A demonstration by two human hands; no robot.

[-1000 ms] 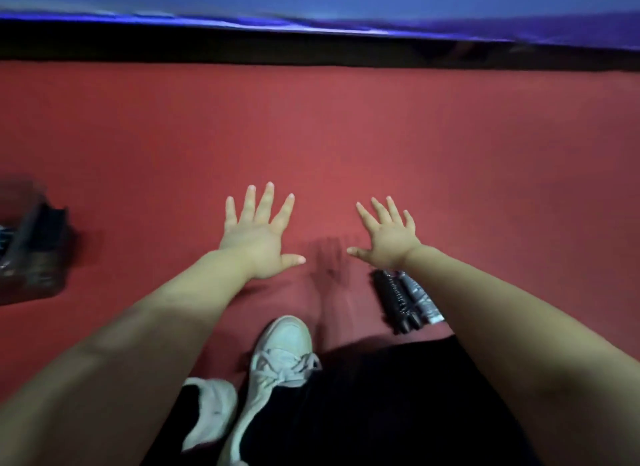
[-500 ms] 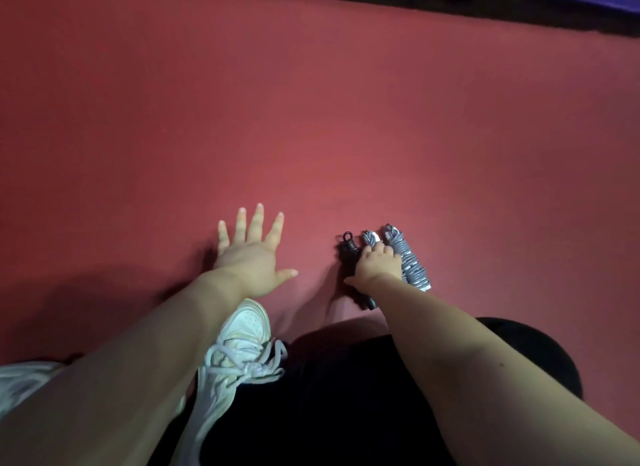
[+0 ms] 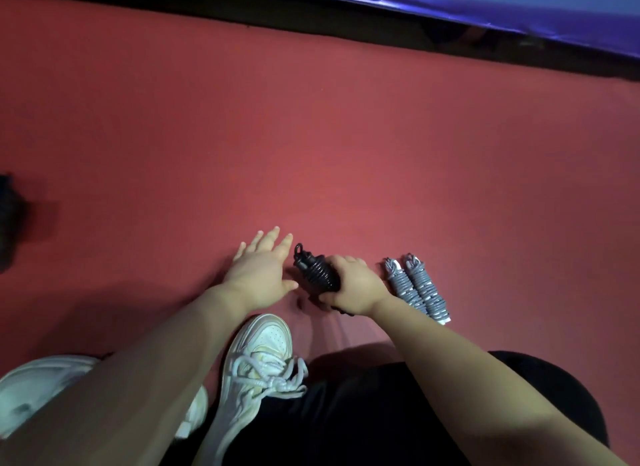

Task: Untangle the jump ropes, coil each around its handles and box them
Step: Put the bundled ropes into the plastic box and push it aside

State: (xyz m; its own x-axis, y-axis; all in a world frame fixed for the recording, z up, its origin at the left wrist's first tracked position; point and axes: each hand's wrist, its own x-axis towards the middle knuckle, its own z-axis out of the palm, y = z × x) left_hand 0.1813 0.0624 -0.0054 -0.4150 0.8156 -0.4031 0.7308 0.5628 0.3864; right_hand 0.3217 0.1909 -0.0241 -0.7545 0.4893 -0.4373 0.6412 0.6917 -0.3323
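Clamped in the right hand (image 3: 353,285) is the black jump rope (image 3: 313,269), already coiled around its handles; fingers are wrapped over the top of the bundle and the thumb is tucked under its near end, with the far end and a small loop left sticking out toward the upper left. Whether the bundle is lifted clear or touching the floor cannot be told. Most of the view is taken up by the red mat (image 3: 311,136), bordered along the far edge by a dark strip (image 3: 311,18) and a shiny blue pad (image 3: 519,4) at the upper right. Black trousers (image 3: 363,413) are seen across the lower middle, with both bare forearms reaching forward over them. A white sneaker (image 3: 256,361) with loose laces is seen between the arms, toe pointed toward the hands, and a second white shoe (image 3: 38,389) is partly hidden under the left forearm at the lower left. A dark blurred object (image 3: 8,223) is cut off at the left edge and cannot be identified. The left hand (image 3: 261,271) is held open, nothing gripped, fingers spread and stretched forward, palm down just beside the black bundle on its left; contact with the mat cannot be told. The grey jump rope (image 3: 417,289) is laid on the mat just right of the right wrist, wound tightly around its two side-by-side handles, with its near end partly covered by the right forearm. No box is identifiable.
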